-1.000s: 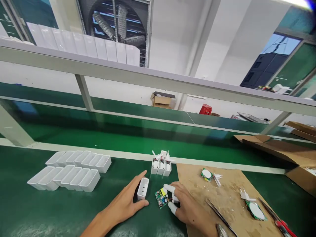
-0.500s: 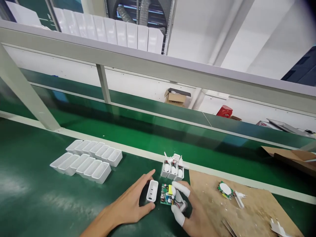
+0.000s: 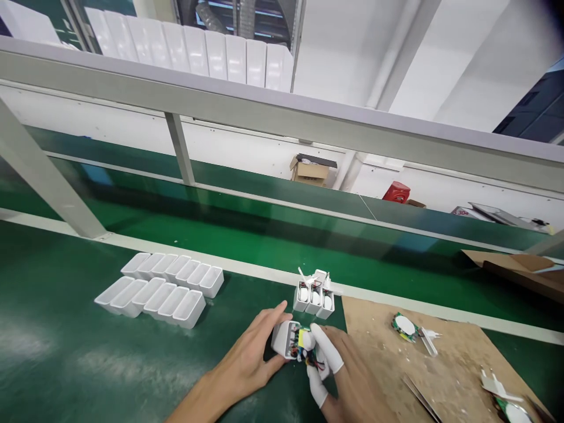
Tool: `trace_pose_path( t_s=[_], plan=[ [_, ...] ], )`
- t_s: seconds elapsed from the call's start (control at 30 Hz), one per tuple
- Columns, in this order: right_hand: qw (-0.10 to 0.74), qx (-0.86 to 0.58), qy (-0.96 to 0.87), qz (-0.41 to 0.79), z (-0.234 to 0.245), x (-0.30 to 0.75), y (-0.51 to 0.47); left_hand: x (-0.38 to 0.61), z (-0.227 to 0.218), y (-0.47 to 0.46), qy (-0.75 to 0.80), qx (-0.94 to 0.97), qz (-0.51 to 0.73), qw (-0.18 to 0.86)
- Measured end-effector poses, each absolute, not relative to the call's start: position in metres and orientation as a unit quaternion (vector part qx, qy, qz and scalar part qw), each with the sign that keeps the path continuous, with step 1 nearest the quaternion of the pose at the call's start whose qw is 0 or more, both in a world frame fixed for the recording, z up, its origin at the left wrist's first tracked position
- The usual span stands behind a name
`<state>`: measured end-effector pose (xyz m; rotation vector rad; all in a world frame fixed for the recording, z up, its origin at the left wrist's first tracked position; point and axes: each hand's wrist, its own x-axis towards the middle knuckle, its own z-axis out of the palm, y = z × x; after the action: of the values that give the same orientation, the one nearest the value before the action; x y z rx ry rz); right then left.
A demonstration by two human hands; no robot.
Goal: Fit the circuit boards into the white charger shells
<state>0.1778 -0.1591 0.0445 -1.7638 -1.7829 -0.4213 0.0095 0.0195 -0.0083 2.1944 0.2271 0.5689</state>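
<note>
My left hand grips a white plastic charger housing tipped on its side on the green bench. My right hand, with white finger cots on several fingers, pinches a small green circuit board with a yellow part, and the board sits partly inside the housing's open end. Just beyond the hands stand three filled white housings in a row, white prongs sticking up from them.
Two rows of empty white housings lie to the left. A brown cardboard sheet on the right carries a loose circuit board, plug pieces and tweezers. A green conveyor belt runs behind the bench.
My left hand tipped the white housing over and my right hand brought the circuit board into its open end. My view shifted slightly.
</note>
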Motion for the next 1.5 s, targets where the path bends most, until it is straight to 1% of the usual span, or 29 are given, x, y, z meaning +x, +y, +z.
trace_pose_path(
  t_s=[0.13,0.3,0.57,0.77,0.97,1.17,1.33,1.5],
  plan=[
    [0.278,-0.649,-0.677,-0.209,0.041,0.175,-0.157,0.01,-0.007,0.018,0.081,0.876,0.233,0.414],
    [0.27,-0.641,-0.679,-0.235,0.036,0.174,-0.154,0.011,-0.007,0.016,0.076,0.878,0.237,0.409],
    [0.263,-0.642,-0.676,-0.246,0.037,0.173,-0.152,0.013,-0.008,0.017,0.089,0.879,0.234,0.406],
    [0.258,-0.656,-0.681,-0.197,0.042,0.174,-0.153,0.014,-0.009,0.018,0.091,0.876,0.243,0.406],
    [0.243,-0.657,-0.69,-0.184,0.043,0.175,-0.151,0.012,-0.011,0.018,0.101,0.877,0.239,0.405],
    [0.217,-0.648,-0.701,-0.207,0.039,0.177,-0.153,0.014,-0.01,0.018,0.095,0.883,0.252,0.385],
    [0.213,-0.639,-0.702,-0.232,0.034,0.178,-0.152,0.015,-0.008,0.017,0.096,0.894,0.245,0.362],
    [0.213,-0.632,-0.705,-0.239,0.041,0.176,-0.149,0.017,-0.008,0.017,0.093,0.895,0.242,0.363]
  ],
)
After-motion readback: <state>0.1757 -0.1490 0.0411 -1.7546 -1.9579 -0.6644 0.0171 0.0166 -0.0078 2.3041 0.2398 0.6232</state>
